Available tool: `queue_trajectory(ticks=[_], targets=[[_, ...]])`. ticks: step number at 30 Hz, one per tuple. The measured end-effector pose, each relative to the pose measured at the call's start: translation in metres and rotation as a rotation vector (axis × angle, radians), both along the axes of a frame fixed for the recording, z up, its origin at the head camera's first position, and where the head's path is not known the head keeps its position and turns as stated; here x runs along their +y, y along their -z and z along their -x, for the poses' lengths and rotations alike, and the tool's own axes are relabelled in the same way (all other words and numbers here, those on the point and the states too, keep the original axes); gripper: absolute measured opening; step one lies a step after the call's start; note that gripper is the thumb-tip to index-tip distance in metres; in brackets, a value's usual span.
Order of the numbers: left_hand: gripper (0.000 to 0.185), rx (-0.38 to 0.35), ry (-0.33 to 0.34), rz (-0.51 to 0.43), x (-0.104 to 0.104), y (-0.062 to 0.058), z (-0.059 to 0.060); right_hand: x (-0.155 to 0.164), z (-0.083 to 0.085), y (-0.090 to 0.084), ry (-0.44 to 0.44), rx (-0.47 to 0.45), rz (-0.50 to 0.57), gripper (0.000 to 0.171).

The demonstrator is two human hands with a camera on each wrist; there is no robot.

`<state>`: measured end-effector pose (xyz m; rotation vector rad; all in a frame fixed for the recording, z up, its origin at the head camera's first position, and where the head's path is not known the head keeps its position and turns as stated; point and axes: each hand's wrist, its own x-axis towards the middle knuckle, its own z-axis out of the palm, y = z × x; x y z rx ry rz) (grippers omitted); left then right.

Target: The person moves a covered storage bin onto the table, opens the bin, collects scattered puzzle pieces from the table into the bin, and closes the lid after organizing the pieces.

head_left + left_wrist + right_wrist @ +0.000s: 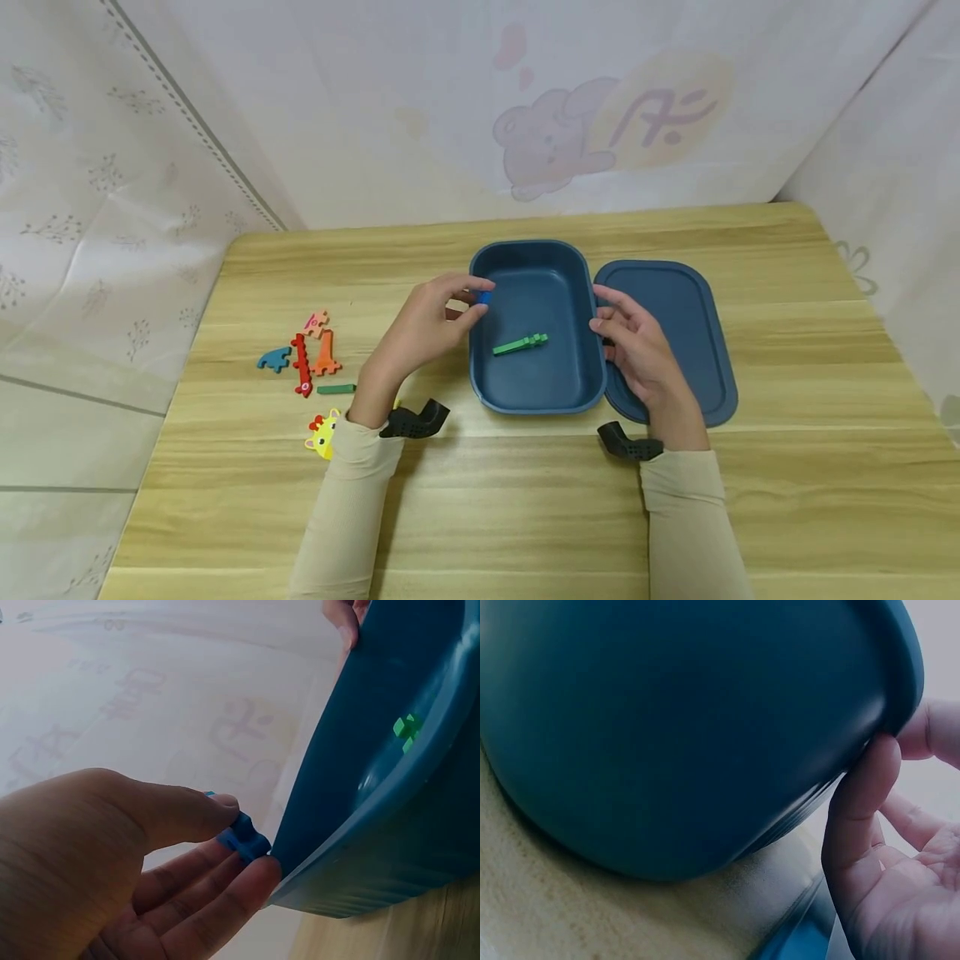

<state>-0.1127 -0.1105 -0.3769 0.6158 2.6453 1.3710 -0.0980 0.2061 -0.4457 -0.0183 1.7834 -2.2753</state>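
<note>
My left hand (423, 329) pinches a small blue puzzle piece (247, 836) between thumb and fingers, right at the left rim of a dark blue box (480, 387). Much of the piece is hidden by the fingers in the head view. On the opposite side, my right hand (637, 346) holds the box's right rim, thumb at the edge and index finger along the outside. Inside the box lies a green puzzle piece (520, 344), long and narrow with knobs at one end; its knobbed end also shows in the left wrist view.
A dark blue lid (686, 333) lies right of the box, partly under my right hand. Left on the wooden table (517, 508) are puzzle pieces: red (302, 367), orange (326, 354), pink (317, 322), blue-teal (275, 359), dark green (336, 389) and a yellow giraffe head (322, 435), partly behind my sleeve.
</note>
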Motion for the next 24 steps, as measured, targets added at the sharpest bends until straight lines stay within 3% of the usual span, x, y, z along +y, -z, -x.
queue_trajectory(ticks=[24], targets=[[0.030, 0.003, 0.057, 0.024, 0.010, 0.001, -0.002, -0.001, 0.001, 0.001, 0.004, -0.002, 0.005, 0.059]])
